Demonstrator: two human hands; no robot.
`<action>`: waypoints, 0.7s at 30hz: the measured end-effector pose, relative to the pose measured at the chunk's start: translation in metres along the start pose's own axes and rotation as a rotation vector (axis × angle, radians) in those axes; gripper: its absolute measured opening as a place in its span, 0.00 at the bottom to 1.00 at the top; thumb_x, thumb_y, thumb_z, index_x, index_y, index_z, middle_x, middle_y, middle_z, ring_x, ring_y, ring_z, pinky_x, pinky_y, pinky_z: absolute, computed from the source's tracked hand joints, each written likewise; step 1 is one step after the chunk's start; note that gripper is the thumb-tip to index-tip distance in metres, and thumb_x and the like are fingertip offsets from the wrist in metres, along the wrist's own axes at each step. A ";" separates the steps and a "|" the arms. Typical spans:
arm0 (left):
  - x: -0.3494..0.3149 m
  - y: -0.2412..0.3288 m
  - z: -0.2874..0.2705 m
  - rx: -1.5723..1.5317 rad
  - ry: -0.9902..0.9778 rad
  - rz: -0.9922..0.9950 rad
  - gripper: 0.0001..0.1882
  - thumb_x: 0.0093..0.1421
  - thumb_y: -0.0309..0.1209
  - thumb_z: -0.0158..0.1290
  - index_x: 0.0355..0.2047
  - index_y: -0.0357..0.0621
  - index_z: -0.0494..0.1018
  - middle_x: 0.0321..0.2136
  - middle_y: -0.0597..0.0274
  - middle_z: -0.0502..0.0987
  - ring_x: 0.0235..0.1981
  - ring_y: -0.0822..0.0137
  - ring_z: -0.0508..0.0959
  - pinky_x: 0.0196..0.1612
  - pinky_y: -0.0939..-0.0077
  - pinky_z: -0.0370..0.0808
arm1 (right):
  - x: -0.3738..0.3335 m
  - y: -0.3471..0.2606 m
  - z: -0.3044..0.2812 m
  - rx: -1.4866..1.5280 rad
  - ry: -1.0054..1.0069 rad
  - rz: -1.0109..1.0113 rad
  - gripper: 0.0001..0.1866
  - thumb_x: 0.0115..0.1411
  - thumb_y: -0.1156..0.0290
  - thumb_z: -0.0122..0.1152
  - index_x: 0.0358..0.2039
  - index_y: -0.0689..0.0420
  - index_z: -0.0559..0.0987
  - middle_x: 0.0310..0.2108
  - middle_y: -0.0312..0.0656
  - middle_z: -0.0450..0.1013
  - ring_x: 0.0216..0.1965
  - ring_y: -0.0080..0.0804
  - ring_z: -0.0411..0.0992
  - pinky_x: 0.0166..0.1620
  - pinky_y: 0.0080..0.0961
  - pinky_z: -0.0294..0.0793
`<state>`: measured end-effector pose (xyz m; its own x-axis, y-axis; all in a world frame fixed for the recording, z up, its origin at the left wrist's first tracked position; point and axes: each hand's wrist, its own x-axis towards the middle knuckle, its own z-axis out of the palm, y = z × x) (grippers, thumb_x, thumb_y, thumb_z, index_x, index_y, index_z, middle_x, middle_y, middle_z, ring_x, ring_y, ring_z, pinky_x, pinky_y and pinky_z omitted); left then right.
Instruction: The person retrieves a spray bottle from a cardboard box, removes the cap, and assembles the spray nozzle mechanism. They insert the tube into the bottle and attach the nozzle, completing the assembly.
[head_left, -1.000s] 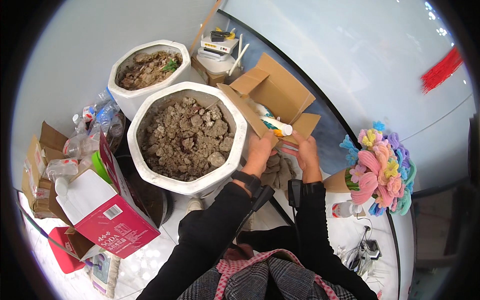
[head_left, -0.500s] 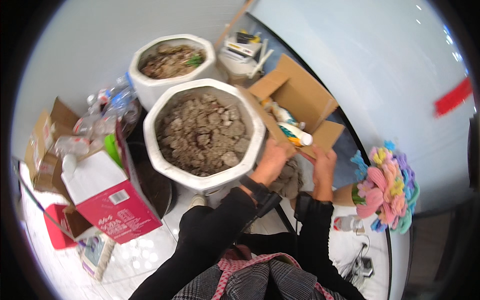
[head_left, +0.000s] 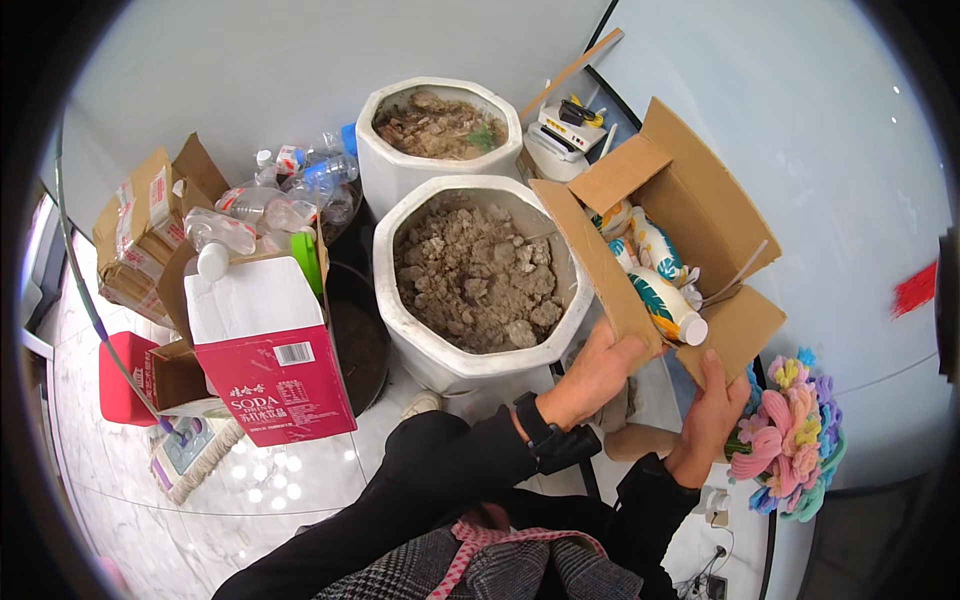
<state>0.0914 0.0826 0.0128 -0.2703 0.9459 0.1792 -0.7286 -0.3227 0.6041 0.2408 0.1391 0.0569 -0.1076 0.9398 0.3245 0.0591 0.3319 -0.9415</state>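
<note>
An open cardboard box (head_left: pixel 722 205) is held tilted toward me at the right, flaps spread. My left hand (head_left: pixel 598 375) is closed on its near left edge. At the near right flap, my right hand (head_left: pixel 712 415) grips with the thumb on the cardboard; its other fingers are mostly hidden behind. Inside lie several white bottles with leaf prints, and one leaf-print bottle (head_left: pixel 664 305) with a white cap pokes out between my hands. Left of the box stands a white octagonal planter (head_left: pixel 440 368) full of dry, lumpy soil.
Behind is a second white planter (head_left: pixel 385 175). At left are a pink carton (head_left: pixel 270 385), loose plastic bottles (head_left: pixel 250 205) and a flat mop head (head_left: pixel 190 455). A router (head_left: pixel 572 125) sits at the back. Colourful fluffy flowers (head_left: pixel 785 430) are beside my right hand.
The view has shifted, with the planters and carton now further right in it. Both hands still hold the box, which appears larger and shows more of the bottles inside.
</note>
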 end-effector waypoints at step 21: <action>-0.081 0.118 0.017 0.455 0.148 0.362 0.16 0.68 0.27 0.46 0.51 0.30 0.72 0.46 0.57 0.78 0.47 0.66 0.75 0.52 0.73 0.71 | -0.045 -0.066 0.073 0.395 -0.112 -0.155 0.22 0.63 0.75 0.60 0.55 0.72 0.72 0.51 0.51 0.74 0.52 0.38 0.74 0.57 0.33 0.72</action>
<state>0.0384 -0.0316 0.0824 -0.5600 0.7530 0.3455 -0.2402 -0.5467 0.8021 0.1692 0.0689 0.0976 -0.1936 0.8596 0.4729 -0.3479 0.3906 -0.8523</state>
